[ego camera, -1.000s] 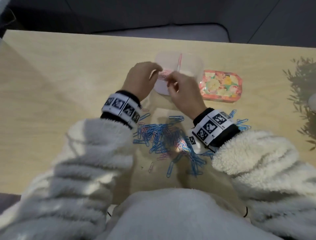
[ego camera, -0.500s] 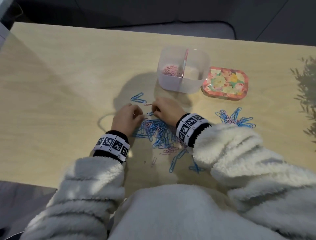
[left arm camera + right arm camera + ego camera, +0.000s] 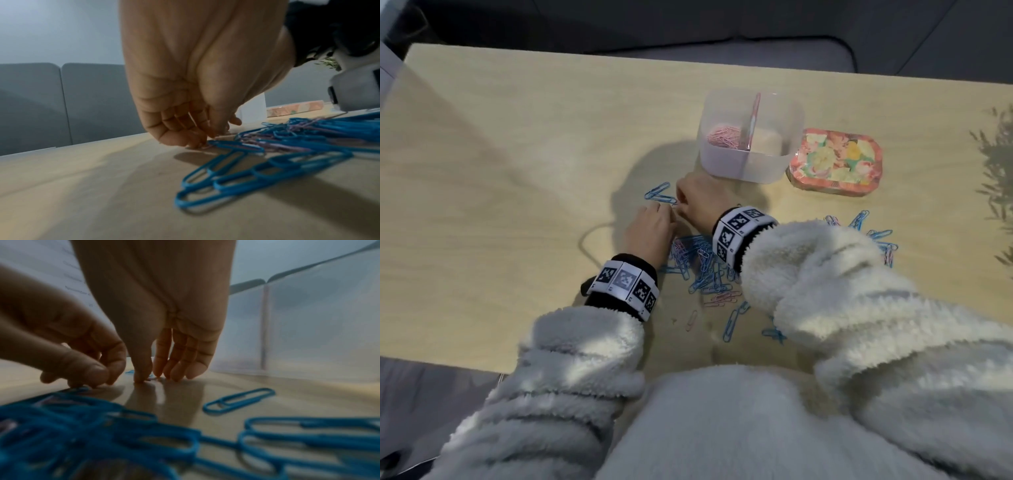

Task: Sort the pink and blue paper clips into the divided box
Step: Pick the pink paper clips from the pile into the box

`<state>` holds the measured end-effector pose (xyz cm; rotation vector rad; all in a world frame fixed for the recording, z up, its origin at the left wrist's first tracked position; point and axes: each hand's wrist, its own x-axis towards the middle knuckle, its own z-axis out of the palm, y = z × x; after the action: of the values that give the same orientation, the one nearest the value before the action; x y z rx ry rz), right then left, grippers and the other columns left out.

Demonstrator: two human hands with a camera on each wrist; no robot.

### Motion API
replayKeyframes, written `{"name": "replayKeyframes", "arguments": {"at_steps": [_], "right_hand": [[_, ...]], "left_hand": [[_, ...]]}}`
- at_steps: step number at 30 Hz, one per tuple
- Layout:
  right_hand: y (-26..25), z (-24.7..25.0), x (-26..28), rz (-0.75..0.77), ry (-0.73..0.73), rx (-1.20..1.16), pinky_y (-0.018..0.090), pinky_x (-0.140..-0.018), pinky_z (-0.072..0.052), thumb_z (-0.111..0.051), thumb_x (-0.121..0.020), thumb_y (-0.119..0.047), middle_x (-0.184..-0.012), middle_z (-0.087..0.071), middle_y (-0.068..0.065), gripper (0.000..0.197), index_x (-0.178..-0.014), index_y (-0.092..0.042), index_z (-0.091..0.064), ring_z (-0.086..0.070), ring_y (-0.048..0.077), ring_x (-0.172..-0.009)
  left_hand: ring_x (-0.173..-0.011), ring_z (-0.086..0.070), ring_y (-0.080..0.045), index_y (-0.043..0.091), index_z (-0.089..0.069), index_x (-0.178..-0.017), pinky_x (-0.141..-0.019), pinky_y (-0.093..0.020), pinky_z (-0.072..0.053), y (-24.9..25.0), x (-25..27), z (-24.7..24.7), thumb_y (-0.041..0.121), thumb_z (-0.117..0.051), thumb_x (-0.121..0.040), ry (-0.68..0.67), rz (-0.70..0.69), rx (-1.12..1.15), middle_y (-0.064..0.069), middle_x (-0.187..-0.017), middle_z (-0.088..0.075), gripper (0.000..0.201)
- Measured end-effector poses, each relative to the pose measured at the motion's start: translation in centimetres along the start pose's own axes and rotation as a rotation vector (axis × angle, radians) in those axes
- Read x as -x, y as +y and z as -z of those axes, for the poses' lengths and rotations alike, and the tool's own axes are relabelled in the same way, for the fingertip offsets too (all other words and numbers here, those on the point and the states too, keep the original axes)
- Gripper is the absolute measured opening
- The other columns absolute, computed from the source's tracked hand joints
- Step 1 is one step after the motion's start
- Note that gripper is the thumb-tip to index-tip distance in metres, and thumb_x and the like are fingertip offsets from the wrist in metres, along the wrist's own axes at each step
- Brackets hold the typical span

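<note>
Right now both hands are down on the wooden table (image 3: pixel 500 164), at the far edge of a big pile of paper clips (image 3: pixel 702 263). The left hand (image 3: pixel 650 233) has its fingers bent down, with the tips touching the table by a pink clip (image 3: pixel 205 147) at the edge of the pile. I cannot tell if it really holds that clip. The right hand (image 3: pixel 702 205) sits just beside it, with its fingers pointing down and their tips touching the table close together. Whether it pinches anything I cannot tell.

Most clips in the pile are blue, with some pink ones mixed in. Two blue clips (image 3: pixel 659 195) lie on their own just left of the right hand. More blue clips (image 3: pixel 876 236) lie off to the right.

Behind the hands stands the divided box (image 3: pixel 743 164). Its left part holds pink clips (image 3: pixel 724 135). A flowery lid (image 3: pixel 835 161) lies just right of the box.
</note>
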<state>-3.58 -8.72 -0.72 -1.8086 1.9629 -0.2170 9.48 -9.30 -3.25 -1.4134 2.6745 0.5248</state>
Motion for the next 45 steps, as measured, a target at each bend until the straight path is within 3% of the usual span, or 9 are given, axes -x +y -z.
{"name": "replayKeyframes", "arguments": {"at_steps": [11, 18, 24, 27, 30, 32, 34, 37, 45], "right_hand": [[2.2, -1.4, 1.4, -0.105, -0.011, -0.158, 0.041, -0.085, -0.047, -0.058, -0.086, -0.010, -0.102, -0.064, 0.016, 0.012, -0.095, -0.003, -0.060, -0.058, 0.032, -0.096], [3.1, -0.7, 1.9, -0.114, -0.080, -0.247, 0.039, -0.085, -0.050, -0.058, -0.083, -0.003, -0.098, -0.067, 0.016, 0.006, -0.086, -0.002, -0.064, -0.060, 0.028, -0.094], [5.0, -0.1, 3.4, -0.171, 0.014, -0.491, 0.023, -0.063, -0.040, -0.057, -0.084, -0.008, -0.072, -0.051, -0.002, 0.011, -0.094, -0.006, -0.058, -0.047, 0.013, -0.067], [4.2, 0.3, 4.6, -0.278, 0.010, -0.784, 0.007, -0.047, -0.040, -0.046, -0.087, -0.001, -0.068, -0.053, -0.005, 0.017, -0.080, -0.009, -0.059, -0.050, -0.001, -0.052], [2.7, 0.0, 5.4, -0.271, -0.042, -0.902, 0.013, -0.050, -0.039, -0.047, -0.089, -0.006, -0.067, -0.053, -0.001, 0.023, -0.070, -0.015, -0.054, -0.050, -0.003, -0.047], [1.8, -0.5, 5.6, -0.166, -0.084, -0.743, 0.021, -0.057, -0.037, -0.056, -0.087, -0.019, -0.065, -0.050, -0.005, 0.009, -0.079, -0.014, -0.057, -0.048, 0.006, -0.058], [1.5, -1.1, 5.7, -0.002, -0.127, -0.346, 0.029, -0.060, -0.035, -0.061, -0.082, -0.035, -0.070, -0.053, -0.005, 0.024, -0.098, -0.017, -0.058, -0.053, 0.015, -0.069], [1.7, -1.5, 5.6, 0.166, -0.140, 0.110, 0.032, -0.072, -0.038, -0.057, -0.086, -0.038, -0.101, -0.066, 0.004, 0.036, -0.117, -0.020, -0.053, -0.059, 0.025, -0.096], [5.9, 0.2, 5.2, -0.112, -0.004, -0.034, 0.031, -0.075, -0.036, -0.055, -0.089, -0.029, -0.107, -0.065, 0.007, 0.020, -0.103, -0.018, -0.063, -0.057, 0.027, -0.102]], "left_hand": [[-0.096, -0.051, -0.035, 0.001, -0.055, -0.090, -0.082, -0.044, -0.043, 0.1, -0.6, 0.2, 0.013, -0.051, -0.088, 0.005, 0.049, 0.129, -0.018, -0.100, -0.055, 0.013], [-0.064, -0.056, -0.007, 0.011, -0.048, -0.094, -0.060, -0.012, -0.046, -0.9, -0.1, 2.2, 0.009, -0.045, -0.094, 0.057, 0.182, 0.850, 0.000, -0.073, -0.058, 0.004], [-0.051, -0.051, -0.011, 0.018, -0.054, -0.077, -0.048, -0.019, -0.037, -1.9, 0.4, 2.3, 0.006, -0.039, -0.092, -0.090, 0.461, 1.183, -0.001, -0.063, -0.044, 0.024], [-0.055, -0.044, -0.015, 0.013, -0.053, -0.071, -0.050, -0.022, -0.037, -1.7, 1.3, 1.7, 0.025, -0.051, -0.092, -0.135, 0.352, 0.884, -0.002, -0.062, -0.046, 0.025], [-0.066, -0.047, -0.015, 0.012, -0.055, -0.077, -0.064, -0.027, -0.036, -1.8, 2.2, 0.8, 0.026, -0.065, -0.083, -0.164, 0.212, 0.494, 0.003, -0.068, -0.052, 0.018], [-0.071, -0.048, -0.017, 0.012, -0.057, -0.081, -0.068, -0.027, -0.036, -2.2, 2.5, 0.8, 0.022, -0.067, -0.082, -0.118, 0.216, 0.440, 0.001, -0.072, -0.055, 0.015], [-0.074, -0.051, -0.020, 0.008, -0.059, -0.084, -0.068, -0.027, -0.037, -2.6, 2.5, 1.2, 0.018, -0.066, -0.082, -0.044, 0.254, 0.423, -0.005, -0.079, -0.058, 0.013], [-0.074, -0.049, -0.022, 0.006, -0.060, -0.088, -0.069, -0.030, -0.039, -3.0, 2.5, 1.6, 0.017, -0.064, -0.082, 0.026, 0.248, 0.352, -0.007, -0.078, -0.056, 0.013], [-0.075, -0.041, -0.016, 0.011, -0.060, -0.091, -0.069, -0.029, -0.033, -1.9, 2.3, 0.9, 0.019, -0.060, -0.085, -0.040, 0.055, 0.280, 0.007, -0.071, -0.035, 0.010]]}}
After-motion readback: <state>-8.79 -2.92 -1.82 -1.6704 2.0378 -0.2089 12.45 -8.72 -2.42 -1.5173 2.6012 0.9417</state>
